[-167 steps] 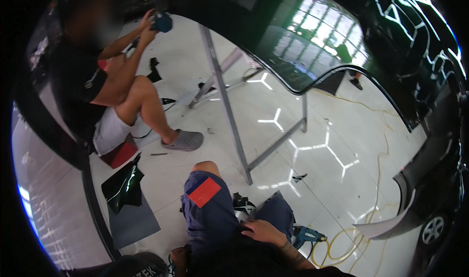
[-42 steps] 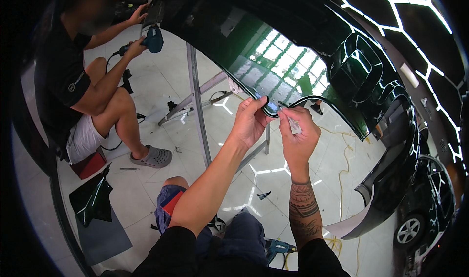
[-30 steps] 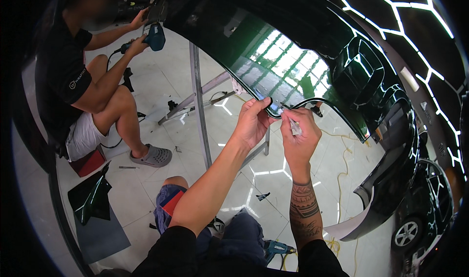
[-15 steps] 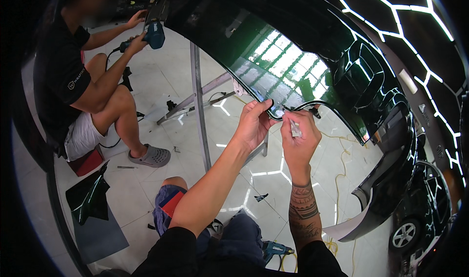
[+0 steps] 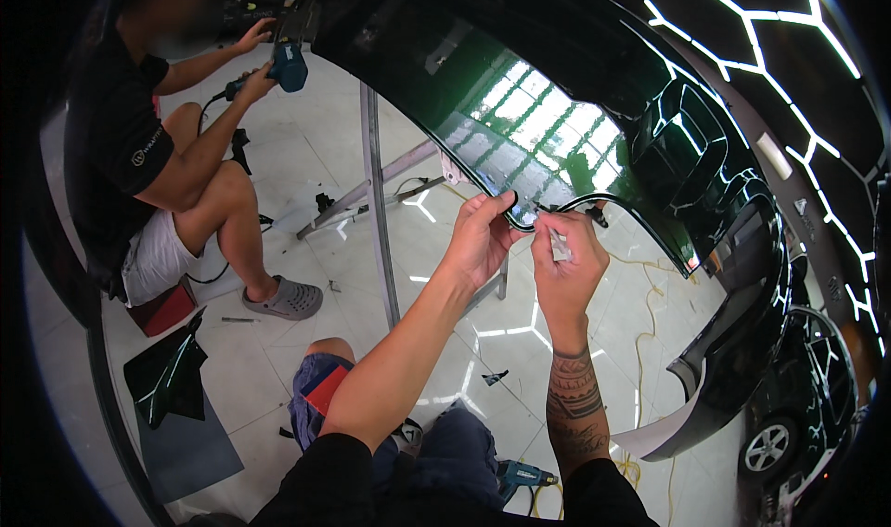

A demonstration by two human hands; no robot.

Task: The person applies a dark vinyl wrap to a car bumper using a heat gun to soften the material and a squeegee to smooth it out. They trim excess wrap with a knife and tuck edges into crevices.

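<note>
A glossy dark green car body panel [image 5: 501, 142] spans the upper middle and mirrors bright window light. My left hand [image 5: 478, 244] grips its lower rim, thumb on top near a rounded corner, fingers curled underneath. Just right of it, my right hand [image 5: 574, 262] is closed round a small, slim, pale tool [image 5: 560, 246] whose exact kind I cannot make out. The tool's tip meets the panel's edge close to the left thumb, beside a curved cut-out. Fingers hide most of the tool.
At left, a seated person holds a blue-black heat gun [image 5: 290, 68] by the panel's far end. A metal stand [image 5: 373, 183] rises below the panel. Another heat gun [image 5: 522, 476], a yellow cord [image 5: 640, 341] and dark film scraps [image 5: 172, 374] lie on the floor. A dark car [image 5: 789, 443] stands at right.
My right hand has shifted very slightly left along the rim with the tool. My left hand keeps its grip. The other person's heat gun has moved a little left.
</note>
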